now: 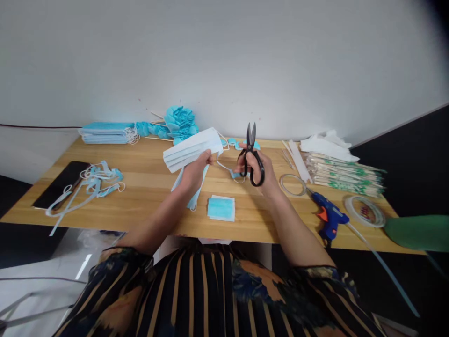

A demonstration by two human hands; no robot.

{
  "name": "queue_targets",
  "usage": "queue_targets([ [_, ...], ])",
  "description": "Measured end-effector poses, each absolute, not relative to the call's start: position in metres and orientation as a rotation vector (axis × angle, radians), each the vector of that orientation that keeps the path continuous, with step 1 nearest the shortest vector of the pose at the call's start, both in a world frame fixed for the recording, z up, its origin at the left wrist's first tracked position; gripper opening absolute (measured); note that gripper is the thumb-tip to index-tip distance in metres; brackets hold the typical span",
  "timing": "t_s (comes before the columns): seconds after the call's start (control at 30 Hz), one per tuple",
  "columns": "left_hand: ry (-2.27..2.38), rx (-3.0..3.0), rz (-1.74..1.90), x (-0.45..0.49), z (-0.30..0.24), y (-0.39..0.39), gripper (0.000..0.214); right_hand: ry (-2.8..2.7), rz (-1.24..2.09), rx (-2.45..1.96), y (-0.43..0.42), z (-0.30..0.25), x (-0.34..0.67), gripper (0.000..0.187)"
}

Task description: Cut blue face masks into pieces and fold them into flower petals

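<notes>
My left hand [195, 171] is closed on a white pleated face mask [191, 149], held up above the wooden table [147, 196] with a blue strip hanging below it. My right hand [258, 169] grips black scissors [251, 157] by the handles, blades pointing up and nearly together. An ear loop runs from the mask toward my right hand. A small stack of cut blue mask pieces [221, 208] lies on the table just below both hands.
A pile of cut straps [87, 183] and a dark phone [58, 185] lie at the left. Stacked blue masks [105, 132] and a blue mask flower [180, 122] sit at the back. At the right are a blue glue gun [328, 215], wrapped chopsticks [345, 174], tape rolls [363, 210] and green paper [419, 232].
</notes>
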State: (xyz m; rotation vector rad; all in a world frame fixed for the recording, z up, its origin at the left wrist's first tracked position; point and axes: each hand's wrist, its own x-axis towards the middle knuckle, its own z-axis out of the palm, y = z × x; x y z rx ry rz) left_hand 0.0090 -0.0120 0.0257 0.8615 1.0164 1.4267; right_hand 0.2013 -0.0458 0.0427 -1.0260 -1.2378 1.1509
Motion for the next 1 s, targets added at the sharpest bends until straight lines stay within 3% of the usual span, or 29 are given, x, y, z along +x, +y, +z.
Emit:
queue_targets([
  [0.2,1.184,1.078,1.474,0.008,0.047,0.003,0.034,-1.484,1.505,-0.959,-0.065,0.050,0.185,0.060],
  [0.8,1.283,1.183,1.325,0.013,0.030,-0.021,0.039,-1.451,1.358,-1.155,-0.052,0.033,0.185,0.085],
  [1.0,1.252,1.189,1.267,0.015,0.031,-0.024,0.039,-1.601,1.290,-1.112,-0.048,0.029,0.189,0.083],
])
